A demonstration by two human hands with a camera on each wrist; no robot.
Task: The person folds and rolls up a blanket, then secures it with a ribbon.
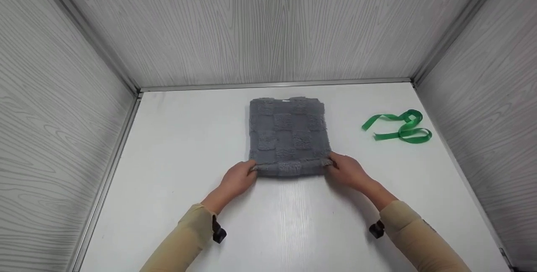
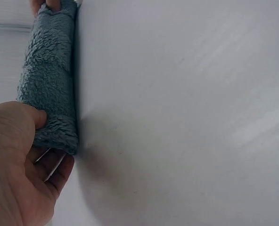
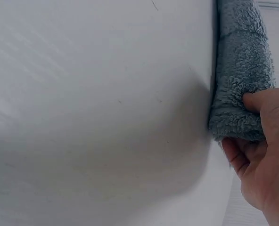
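A grey checkered towel (image 1: 288, 131) lies folded on the white table (image 1: 176, 154), with its near edge rolled over. My left hand (image 1: 237, 178) pinches the near left corner of that roll, thumb on top and fingers underneath (image 2: 59, 167). My right hand (image 1: 347, 170) pinches the near right corner the same way. The left wrist view shows the fluffy rolled towel edge (image 2: 50, 80) running away from the left hand (image 2: 17, 160). In the right wrist view the right hand (image 3: 264, 155) grips the towel corner (image 3: 238, 113).
A loose green ribbon (image 1: 400, 128) lies curled on the table at the right, near the side wall. Wood-grain walls (image 1: 268, 28) close the table in on the left, back and right. Beige sleeves cover both forearms.
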